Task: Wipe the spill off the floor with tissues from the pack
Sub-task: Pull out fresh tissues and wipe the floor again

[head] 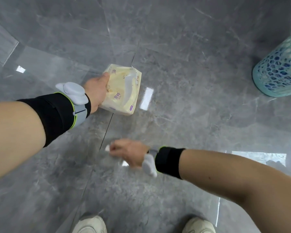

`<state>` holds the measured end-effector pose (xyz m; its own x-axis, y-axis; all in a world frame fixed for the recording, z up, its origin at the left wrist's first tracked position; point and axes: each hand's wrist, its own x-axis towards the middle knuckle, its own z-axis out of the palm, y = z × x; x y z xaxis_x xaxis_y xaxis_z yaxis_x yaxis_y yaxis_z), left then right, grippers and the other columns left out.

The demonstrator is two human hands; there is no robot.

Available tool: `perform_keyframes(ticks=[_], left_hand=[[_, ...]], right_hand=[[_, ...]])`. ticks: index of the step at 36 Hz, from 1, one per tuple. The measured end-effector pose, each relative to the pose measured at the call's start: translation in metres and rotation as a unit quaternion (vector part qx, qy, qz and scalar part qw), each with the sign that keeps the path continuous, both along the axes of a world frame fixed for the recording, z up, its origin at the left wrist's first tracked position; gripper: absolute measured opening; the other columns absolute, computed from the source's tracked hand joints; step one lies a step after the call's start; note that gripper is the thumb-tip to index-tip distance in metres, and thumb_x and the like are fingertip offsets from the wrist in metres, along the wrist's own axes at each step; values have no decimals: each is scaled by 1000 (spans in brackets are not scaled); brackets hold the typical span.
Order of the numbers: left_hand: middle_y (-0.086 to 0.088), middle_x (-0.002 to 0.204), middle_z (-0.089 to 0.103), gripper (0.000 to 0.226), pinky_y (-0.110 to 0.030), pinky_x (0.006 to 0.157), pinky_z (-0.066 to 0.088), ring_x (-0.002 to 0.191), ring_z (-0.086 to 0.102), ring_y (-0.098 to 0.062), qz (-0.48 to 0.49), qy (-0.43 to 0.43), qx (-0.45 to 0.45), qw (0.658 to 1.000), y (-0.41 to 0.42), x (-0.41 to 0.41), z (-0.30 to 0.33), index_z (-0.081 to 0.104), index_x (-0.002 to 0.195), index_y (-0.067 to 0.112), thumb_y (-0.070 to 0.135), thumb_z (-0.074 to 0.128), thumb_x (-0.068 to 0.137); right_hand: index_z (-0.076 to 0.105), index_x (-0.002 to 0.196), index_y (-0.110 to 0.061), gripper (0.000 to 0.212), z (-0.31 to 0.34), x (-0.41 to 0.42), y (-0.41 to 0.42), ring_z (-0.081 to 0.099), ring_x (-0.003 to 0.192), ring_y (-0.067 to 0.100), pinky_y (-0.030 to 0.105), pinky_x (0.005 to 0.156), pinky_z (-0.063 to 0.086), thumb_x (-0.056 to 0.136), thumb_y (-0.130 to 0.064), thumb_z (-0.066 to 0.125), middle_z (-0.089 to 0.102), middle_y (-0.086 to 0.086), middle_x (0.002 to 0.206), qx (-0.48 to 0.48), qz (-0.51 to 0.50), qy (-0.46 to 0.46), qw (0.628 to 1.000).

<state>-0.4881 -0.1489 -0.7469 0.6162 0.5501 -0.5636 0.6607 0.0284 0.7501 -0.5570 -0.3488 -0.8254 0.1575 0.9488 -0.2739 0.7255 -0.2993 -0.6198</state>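
Your left hand (pixel 97 91) grips the yellow tissue pack (pixel 123 90) by its left edge, above the grey tiled floor (pixel 191 47). Your right hand (pixel 129 152), nearer you and well apart from the pack, is closed around a crumpled white tissue (pixel 107 147) low over the floor.

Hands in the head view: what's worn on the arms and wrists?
Left hand and right hand are bare, no gloves or sleeves. Each forearm carries a black wrap band edged in neon green, with a pale grey rounded sensor pod strapped at the wrist.
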Motion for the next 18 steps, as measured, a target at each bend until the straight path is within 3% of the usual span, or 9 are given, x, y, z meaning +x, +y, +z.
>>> perform_keyframes(ticks=[2,4,6,9,12,14,18], left_hand=[[-11,111,71,43,-51,96,52,102,67,-34,2,2,6,1000,0,-1,-1,65,83,21,62,52,84],[-10,108,71,43,-50,94,53,100,68,-33,2,4,17,1000,-2,-2,-2,63,79,21,62,52,85],[-10,109,71,43,-50,94,54,100,68,-32,2,8,17,1000,-2,-1,-1,63,80,21,62,52,86],[-9,110,71,42,-48,95,54,100,68,-31,-3,12,18,1000,-5,-1,1,64,81,22,62,52,87],[-10,108,71,43,-48,94,54,100,68,-33,-9,13,34,999,-9,-2,3,63,77,21,61,52,88],[-11,108,71,44,-48,95,53,100,68,-33,-14,15,46,999,-10,-1,4,63,76,21,61,51,88],[-11,111,71,48,-49,95,53,100,68,-33,-24,19,44,999,-14,0,10,66,93,20,64,50,85]], right_hand=[[63,121,-12,38,-8,-3,-11,53,114,26,34,93,43,85,0,64,59,9,124,2,46,-4,999],[64,110,-33,19,-7,19,-19,61,99,4,22,80,48,90,-31,62,65,-16,108,39,-24,-29,999],[62,102,-41,19,-5,60,-27,65,86,-1,20,73,51,87,-51,60,67,-22,96,57,-126,-66,988],[68,105,-22,17,9,130,-48,63,98,27,27,81,48,89,-19,63,62,4,112,28,-302,-134,943],[67,111,-10,26,10,185,-76,57,107,32,28,85,44,87,-7,57,56,15,123,-7,-414,-172,894],[67,111,-10,26,8,195,-81,57,106,33,31,86,45,89,-8,54,56,16,122,-14,-448,-171,878],[71,95,-6,18,12,163,-77,62,93,33,30,81,51,84,-2,58,58,16,112,4,-442,-135,887]])
